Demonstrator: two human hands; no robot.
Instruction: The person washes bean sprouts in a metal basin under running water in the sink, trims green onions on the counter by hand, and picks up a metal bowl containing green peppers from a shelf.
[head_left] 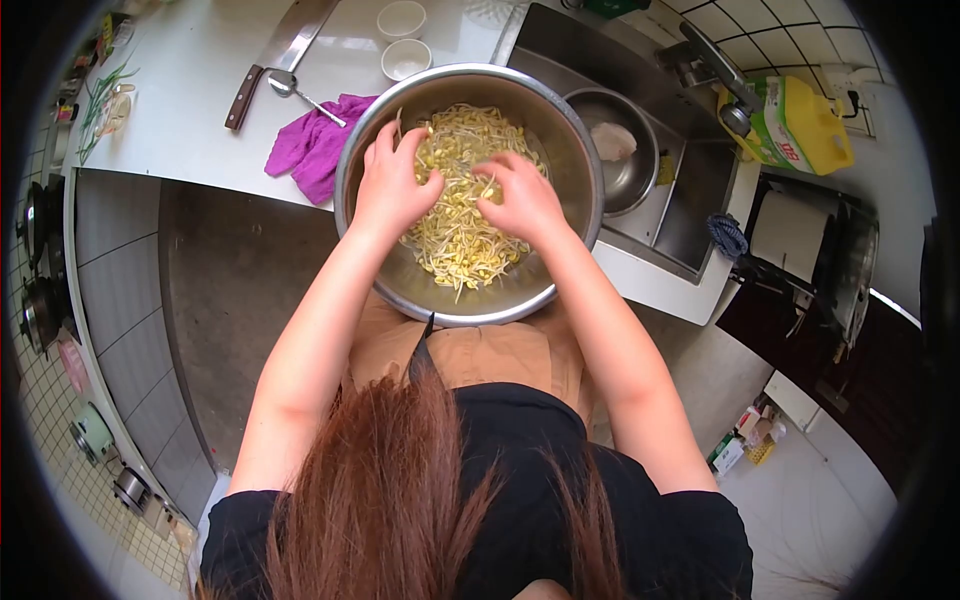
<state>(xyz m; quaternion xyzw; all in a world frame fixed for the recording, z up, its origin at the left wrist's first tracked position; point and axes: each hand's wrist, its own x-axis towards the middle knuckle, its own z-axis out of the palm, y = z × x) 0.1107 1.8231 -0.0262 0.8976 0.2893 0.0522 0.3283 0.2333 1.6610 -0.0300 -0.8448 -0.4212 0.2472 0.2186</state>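
A large stainless steel bowl (408, 285) with a heap of soybean sprouts (462, 235) in it sits against the counter edge in front of my body. My left hand (395, 185) is over the left side of the bowl, fingers spread and thumb apart, at the edge of the sprouts. A thin pale strand shows by its fingertips. On the other side, my right hand (525, 200) hovers at or touches the sprouts, its fingers bent and slightly blurred, with a gap between thumb and fingers. Whether it touches single sprouts is hard to see.
Left of the bowl lie a purple cloth (315, 145), a spoon (285, 84) and a cleaver (245, 95). Two small white bowls (406, 60) stand behind. A metal pan (630, 180) sits in the sink (555, 60) at right, near a yellow jug (800, 125).
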